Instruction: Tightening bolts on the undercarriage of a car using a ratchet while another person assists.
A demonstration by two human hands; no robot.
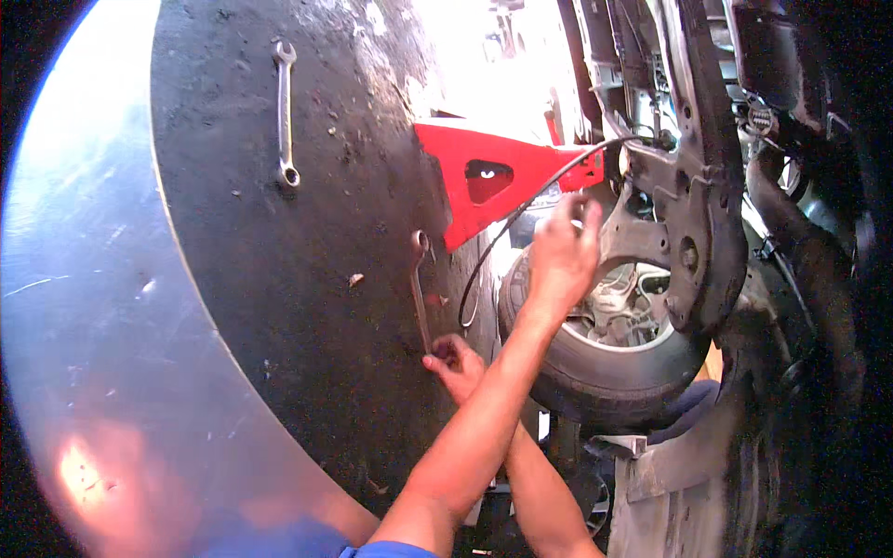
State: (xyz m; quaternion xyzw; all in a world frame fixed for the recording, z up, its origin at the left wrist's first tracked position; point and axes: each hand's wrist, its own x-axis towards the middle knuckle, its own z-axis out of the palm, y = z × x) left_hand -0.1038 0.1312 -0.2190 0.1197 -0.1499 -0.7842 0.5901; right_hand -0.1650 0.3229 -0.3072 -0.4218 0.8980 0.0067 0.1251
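Note:
My arms cross, the left forearm passing over the right. My right hand (457, 368) is closed, its thumb and fingers pinching the lower end of a wrench (419, 293). The wrench's ring end points away from me, over or on the dark ground; I cannot tell whether it touches. My left hand (566, 253) is raised beside the tyre (605, 386) and the car's suspension arm (642, 240). Its fingers look apart and slightly blurred, with nothing visible in them. A black cable (535, 193) curves just past its fingertips.
A second wrench (285, 121) lies on the dark, gritty ground (307, 270). A red jack stand (488, 177) stands beyond my hands. The car's underbody (698, 186) fills the right side. A smooth, shiny curved surface (102, 279) borders the left.

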